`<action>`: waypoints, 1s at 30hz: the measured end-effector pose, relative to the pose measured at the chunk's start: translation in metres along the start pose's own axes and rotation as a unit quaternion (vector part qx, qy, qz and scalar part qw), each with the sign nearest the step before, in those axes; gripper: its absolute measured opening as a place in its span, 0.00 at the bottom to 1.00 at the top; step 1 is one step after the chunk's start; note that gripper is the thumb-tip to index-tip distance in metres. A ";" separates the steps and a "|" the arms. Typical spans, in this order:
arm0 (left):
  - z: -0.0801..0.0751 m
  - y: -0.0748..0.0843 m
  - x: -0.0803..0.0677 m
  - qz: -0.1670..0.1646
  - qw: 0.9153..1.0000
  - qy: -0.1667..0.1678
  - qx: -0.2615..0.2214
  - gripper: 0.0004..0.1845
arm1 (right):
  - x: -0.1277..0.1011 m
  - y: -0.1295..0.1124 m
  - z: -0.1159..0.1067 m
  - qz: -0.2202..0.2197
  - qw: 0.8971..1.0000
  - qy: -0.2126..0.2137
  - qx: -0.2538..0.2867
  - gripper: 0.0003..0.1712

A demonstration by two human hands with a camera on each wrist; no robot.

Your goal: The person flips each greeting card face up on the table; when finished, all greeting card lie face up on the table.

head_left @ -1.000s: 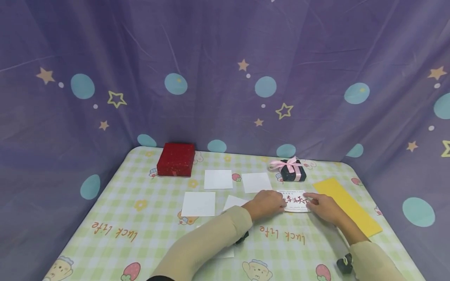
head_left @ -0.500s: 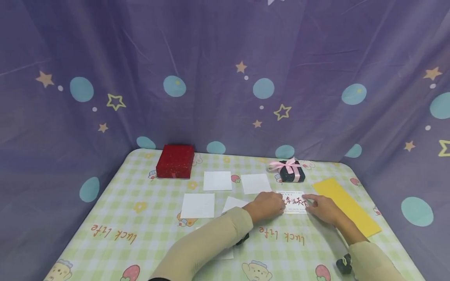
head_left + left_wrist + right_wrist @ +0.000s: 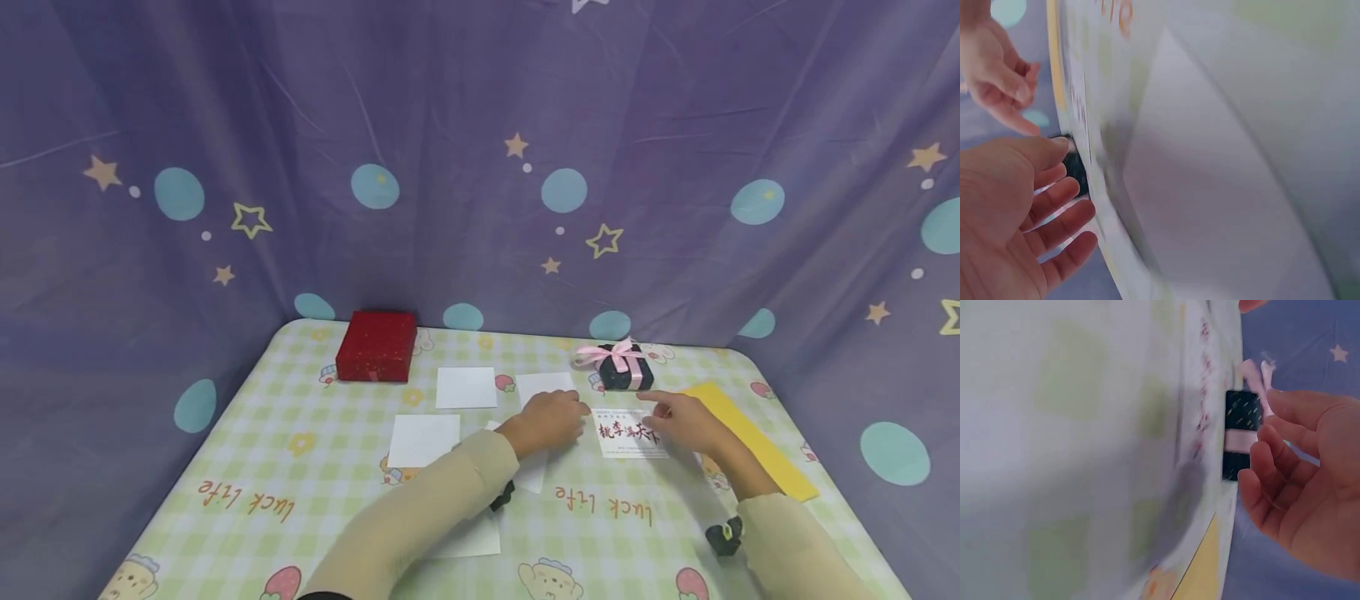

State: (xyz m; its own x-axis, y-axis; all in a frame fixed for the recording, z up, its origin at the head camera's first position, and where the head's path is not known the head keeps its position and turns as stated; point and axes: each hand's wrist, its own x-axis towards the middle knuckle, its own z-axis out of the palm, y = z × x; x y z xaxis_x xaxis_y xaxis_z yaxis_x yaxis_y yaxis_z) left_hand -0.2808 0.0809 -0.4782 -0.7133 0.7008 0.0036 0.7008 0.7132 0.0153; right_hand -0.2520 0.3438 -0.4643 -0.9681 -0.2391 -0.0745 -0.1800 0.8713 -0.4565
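A white card with red Chinese characters (image 3: 630,446) lies flat on the checked tablecloth. My left hand (image 3: 549,421) hovers just left of it, over blank white cards; the left wrist view shows its fingers (image 3: 1063,225) loosely bent with nothing in them. Above the printed card's right edge is my right hand (image 3: 686,425), apart from the card. In the right wrist view its fingers (image 3: 1272,475) hang loosely curled around nothing. One blank white card (image 3: 532,475) is partly hidden beneath the left hand, another (image 3: 476,537) under the left forearm.
Other blank white cards, a left one (image 3: 424,439) and a back one (image 3: 467,387), lie left of my hands. A red box (image 3: 377,347) stands at the back left, a dark gift box with pink ribbon (image 3: 626,367) at the back right. A yellow sheet (image 3: 765,446) lies far right.
Both hands have come off the printed card, which now shows whole. The left hand has shifted left and a little back; the right has lifted slightly.
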 end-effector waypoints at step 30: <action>-0.002 -0.098 -0.019 -0.146 0.985 -0.029 -0.087 0.19 | 0.113 -0.058 0.055 0.033 0.998 -0.009 0.061 0.30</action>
State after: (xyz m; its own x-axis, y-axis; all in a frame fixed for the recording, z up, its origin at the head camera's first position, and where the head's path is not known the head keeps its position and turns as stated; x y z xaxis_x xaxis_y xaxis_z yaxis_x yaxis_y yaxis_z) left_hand -0.3360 -0.0025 -0.4780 -0.8790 0.4696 -0.0827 0.4506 0.8748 0.1781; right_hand -0.3415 0.2428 -0.4946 -0.9736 -0.1916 -0.1240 -0.0920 0.8266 -0.5552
